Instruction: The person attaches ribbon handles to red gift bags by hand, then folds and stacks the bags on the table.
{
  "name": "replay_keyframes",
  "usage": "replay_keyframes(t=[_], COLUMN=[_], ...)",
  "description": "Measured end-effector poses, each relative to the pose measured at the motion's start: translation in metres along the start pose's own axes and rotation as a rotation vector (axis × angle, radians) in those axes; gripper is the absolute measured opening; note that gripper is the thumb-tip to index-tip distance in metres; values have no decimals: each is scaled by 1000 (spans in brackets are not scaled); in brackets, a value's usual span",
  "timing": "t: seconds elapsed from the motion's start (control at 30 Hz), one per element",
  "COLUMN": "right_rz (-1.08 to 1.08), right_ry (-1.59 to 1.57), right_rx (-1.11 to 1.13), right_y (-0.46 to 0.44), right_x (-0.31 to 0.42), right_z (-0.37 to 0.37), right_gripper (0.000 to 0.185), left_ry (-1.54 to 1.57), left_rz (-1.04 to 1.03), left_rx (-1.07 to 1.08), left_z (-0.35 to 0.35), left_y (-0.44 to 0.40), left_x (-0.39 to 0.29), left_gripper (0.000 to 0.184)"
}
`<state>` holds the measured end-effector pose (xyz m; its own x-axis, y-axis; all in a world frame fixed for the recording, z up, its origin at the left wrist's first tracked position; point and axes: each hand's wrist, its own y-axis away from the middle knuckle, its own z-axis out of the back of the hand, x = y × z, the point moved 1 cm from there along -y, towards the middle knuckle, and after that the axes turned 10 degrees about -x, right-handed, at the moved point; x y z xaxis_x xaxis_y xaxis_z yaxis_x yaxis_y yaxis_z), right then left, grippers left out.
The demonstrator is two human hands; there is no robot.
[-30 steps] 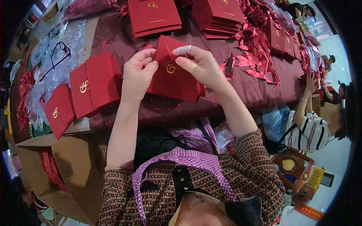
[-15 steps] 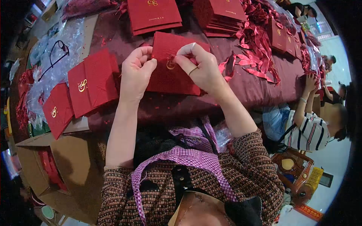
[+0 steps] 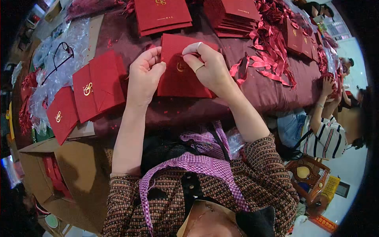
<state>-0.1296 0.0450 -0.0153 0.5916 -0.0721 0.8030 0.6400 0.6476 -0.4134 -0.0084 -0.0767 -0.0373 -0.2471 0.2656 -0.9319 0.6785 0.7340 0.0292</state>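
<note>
A red gift bag [image 3: 187, 85] with a gold monogram lies in front of me on the cloth. At its upper left edge, my left hand [image 3: 147, 75] is closed, fingers curled and thumb tip on the edge. Over the bag's front, near the monogram, my right hand [image 3: 207, 65] holds thumb and forefinger in a pinch. Whatever sits between those fingertips is too small to make out. To the left stand a larger red gift bag [image 3: 104, 85] and a smaller one [image 3: 63, 114], both marked in gold.
Stacked red bags [image 3: 162, 15] and another pile [image 3: 237, 19] lie beyond. Loose red ribbons [image 3: 268, 59] spread to the right. Eyeglasses [image 3: 59, 59] rest on clear plastic wrap [image 3: 43, 98]. A cardboard box [image 3: 79, 173] stands at lower left. A person in a striped shirt [image 3: 321, 136] sits at right.
My right hand has shifted slightly up and to the right over the bag. My left hand stays by the bag's left edge. The whole view has moved a little.
</note>
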Motion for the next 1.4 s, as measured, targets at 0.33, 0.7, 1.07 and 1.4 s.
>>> replay_keyframes(t=[0.33, 0.7, 1.07, 1.4], right_rz=[117, 207, 598, 135], right_ry=[32, 156, 680, 89], right_rx=[29, -11, 77, 76], right_y=[-10, -12, -11, -21], right_x=[9, 5, 29, 16], right_z=[-6, -16, -20, -2], right_gripper=[12, 15, 15, 14], left_ry=[-23, -180, -575, -256], left_rz=[-5, -165, -725, -370], left_rx=[15, -77, -133, 8], left_z=[1, 3, -3, -2], left_y=[0, -4, 4, 2], left_x=[-1, 9, 8, 11], left_gripper=[38, 22, 22, 22])
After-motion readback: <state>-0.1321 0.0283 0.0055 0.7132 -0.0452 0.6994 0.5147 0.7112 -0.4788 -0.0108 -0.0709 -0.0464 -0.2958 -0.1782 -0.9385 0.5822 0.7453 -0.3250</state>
